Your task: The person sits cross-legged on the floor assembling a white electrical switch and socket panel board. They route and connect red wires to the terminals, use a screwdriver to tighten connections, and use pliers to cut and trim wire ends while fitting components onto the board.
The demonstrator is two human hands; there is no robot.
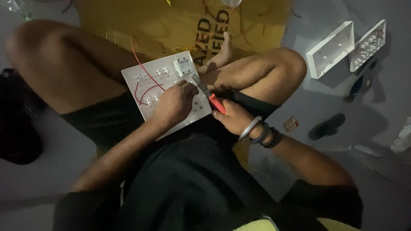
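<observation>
A white switch board panel (150, 75) lies back-side up across my lap, with red wires (143, 87) running between its switch backs and a white module near its top edge. My left hand (173, 105) rests on the panel's lower middle, fingers curled over something small that I cannot make out. My right hand (233, 116) grips red-handled pliers (209, 96), whose metal jaws point up-left and meet the panel right beside my left fingertips. Bangles and a bead bracelet sit on my right wrist.
I sit cross-legged on a grey floor over a yellow sheet (180, 21). A white box enclosure (329, 49) and a second switch plate (368, 45) lie at the upper right. Dark tools (327, 126) lie on the floor to the right, and a dark object (17, 124) sits at far left.
</observation>
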